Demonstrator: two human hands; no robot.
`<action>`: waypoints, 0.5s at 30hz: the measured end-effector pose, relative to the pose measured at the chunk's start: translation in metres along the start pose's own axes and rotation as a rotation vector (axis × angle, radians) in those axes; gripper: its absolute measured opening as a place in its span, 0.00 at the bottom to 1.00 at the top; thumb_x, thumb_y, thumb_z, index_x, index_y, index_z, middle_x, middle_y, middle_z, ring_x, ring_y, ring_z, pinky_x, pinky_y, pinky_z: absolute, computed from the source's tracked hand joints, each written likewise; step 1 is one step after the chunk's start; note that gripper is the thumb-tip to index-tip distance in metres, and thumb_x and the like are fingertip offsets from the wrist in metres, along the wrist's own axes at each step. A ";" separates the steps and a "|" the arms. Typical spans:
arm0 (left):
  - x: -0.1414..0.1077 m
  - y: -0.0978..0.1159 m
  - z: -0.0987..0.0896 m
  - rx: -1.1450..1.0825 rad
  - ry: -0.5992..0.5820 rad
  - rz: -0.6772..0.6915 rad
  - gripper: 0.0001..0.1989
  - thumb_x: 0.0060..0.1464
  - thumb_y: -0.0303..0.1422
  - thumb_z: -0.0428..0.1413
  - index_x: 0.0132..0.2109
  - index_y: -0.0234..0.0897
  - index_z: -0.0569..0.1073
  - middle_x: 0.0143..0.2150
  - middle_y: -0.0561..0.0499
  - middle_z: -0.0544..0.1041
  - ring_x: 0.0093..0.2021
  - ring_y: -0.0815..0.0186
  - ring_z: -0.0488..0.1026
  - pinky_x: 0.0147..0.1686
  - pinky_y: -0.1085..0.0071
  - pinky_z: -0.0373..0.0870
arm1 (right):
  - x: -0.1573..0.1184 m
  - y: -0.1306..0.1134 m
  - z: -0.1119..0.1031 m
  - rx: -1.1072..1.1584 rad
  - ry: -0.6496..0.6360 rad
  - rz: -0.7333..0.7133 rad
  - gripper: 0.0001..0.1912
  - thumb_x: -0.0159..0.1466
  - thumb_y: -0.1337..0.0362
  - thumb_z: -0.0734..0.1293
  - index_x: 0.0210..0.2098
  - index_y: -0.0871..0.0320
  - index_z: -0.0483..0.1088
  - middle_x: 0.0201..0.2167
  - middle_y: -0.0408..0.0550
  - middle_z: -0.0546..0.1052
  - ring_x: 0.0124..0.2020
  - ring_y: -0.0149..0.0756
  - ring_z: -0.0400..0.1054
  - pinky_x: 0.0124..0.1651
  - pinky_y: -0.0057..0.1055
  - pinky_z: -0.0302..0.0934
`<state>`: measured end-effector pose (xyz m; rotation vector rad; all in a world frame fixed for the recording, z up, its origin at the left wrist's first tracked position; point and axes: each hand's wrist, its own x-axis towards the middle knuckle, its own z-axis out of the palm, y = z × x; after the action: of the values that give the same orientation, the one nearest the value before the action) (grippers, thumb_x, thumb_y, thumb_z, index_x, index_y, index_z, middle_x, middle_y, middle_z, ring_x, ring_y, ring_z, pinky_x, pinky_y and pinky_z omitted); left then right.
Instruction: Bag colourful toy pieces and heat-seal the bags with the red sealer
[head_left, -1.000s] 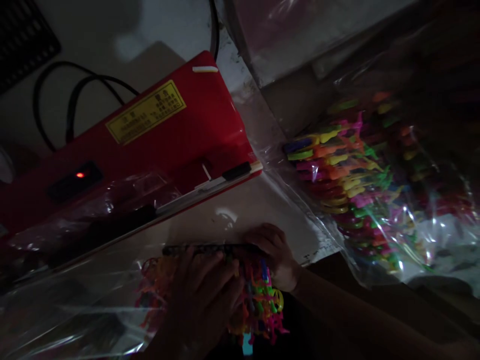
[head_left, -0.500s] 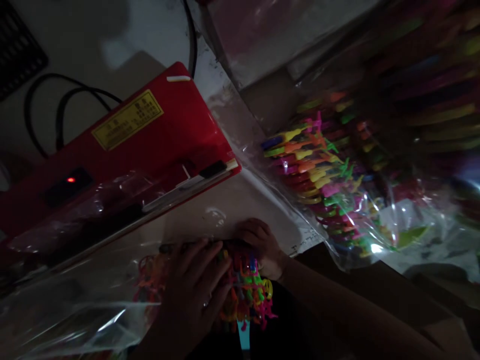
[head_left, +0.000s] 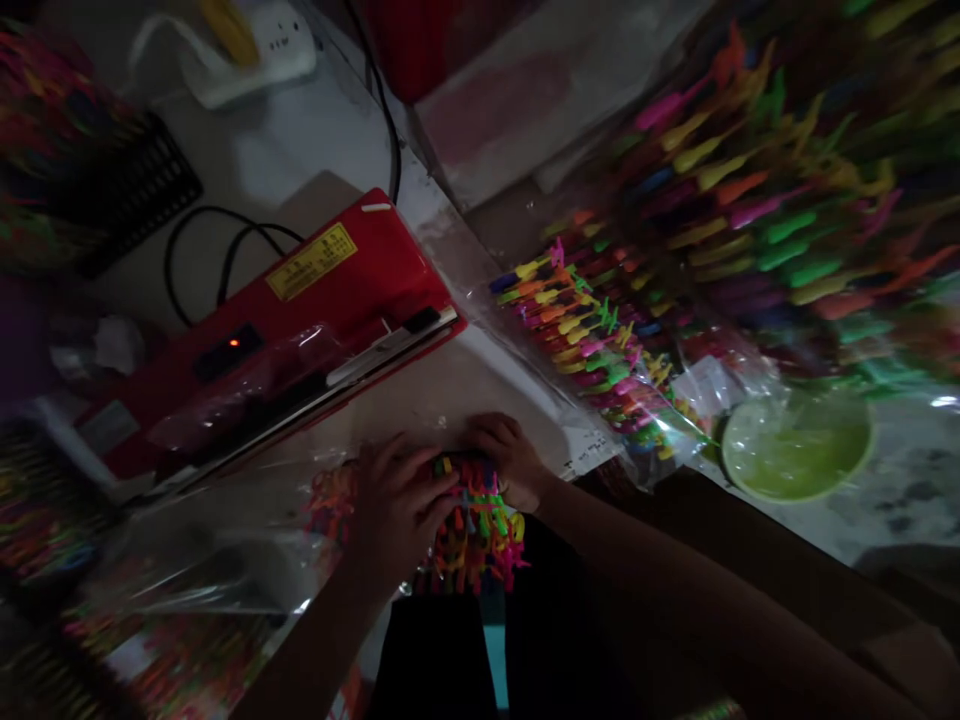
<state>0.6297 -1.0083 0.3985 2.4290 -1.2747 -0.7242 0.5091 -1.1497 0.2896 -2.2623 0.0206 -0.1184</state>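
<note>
Near the table's front edge lies a bundle of small bright plastic pieces point(head_left: 480, 535) in pink, green, orange and yellow; their exact kind is too dim to make out. My left hand point(head_left: 394, 510) lies over the bundle's left part, fingers somewhat apart and curved over its top. My right hand point(head_left: 514, 465) holds the right end, with fingers bent over the back edge and its thumb side hidden. From the bundle's left side a clear plastic bag point(head_left: 210, 570) stretches out, covering its left end. Just beyond my hands stands a red bag sealer point(head_left: 360, 280) with a lit indicator lamp.
Filled clear bags of similar coloured pieces point(head_left: 592, 340) lie to the right, beside a yellow-green bowl point(head_left: 799, 450). Black baskets point(head_left: 142, 190) with coloured pieces stand at left. A white power strip point(head_left: 262, 50) and black cables point(head_left: 225, 240) lie behind the sealer.
The view has shifted and widened, bringing the bowl, the left baskets and the power strip into sight. Both hands stay on the bundle in nearly the same pose.
</note>
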 end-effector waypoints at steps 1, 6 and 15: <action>0.000 0.001 0.000 -0.002 -0.001 -0.018 0.08 0.50 0.34 0.59 0.39 0.51 0.78 0.47 0.54 0.76 0.54 0.54 0.62 0.56 0.45 0.54 | 0.000 0.000 0.001 0.003 -0.005 -0.004 0.20 0.61 0.53 0.63 0.46 0.59 0.70 0.44 0.52 0.73 0.54 0.43 0.56 0.57 0.42 0.50; -0.002 0.004 0.003 0.025 0.003 -0.065 0.09 0.49 0.34 0.60 0.40 0.50 0.77 0.46 0.54 0.77 0.53 0.54 0.65 0.56 0.45 0.53 | 0.000 0.001 0.001 0.000 -0.032 0.024 0.19 0.60 0.57 0.65 0.47 0.62 0.69 0.44 0.53 0.73 0.54 0.43 0.56 0.57 0.41 0.51; -0.045 0.012 -0.021 0.023 0.333 -0.070 0.19 0.54 0.37 0.55 0.51 0.37 0.68 0.54 0.42 0.68 0.56 0.59 0.63 0.55 0.58 0.61 | 0.002 0.001 -0.016 -0.078 -0.221 -0.001 0.22 0.57 0.61 0.66 0.50 0.59 0.70 0.53 0.53 0.69 0.57 0.44 0.54 0.59 0.42 0.48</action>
<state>0.6117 -0.9773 0.4346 2.4900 -1.0769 -0.3032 0.5100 -1.1625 0.2993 -2.3413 -0.0942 0.1345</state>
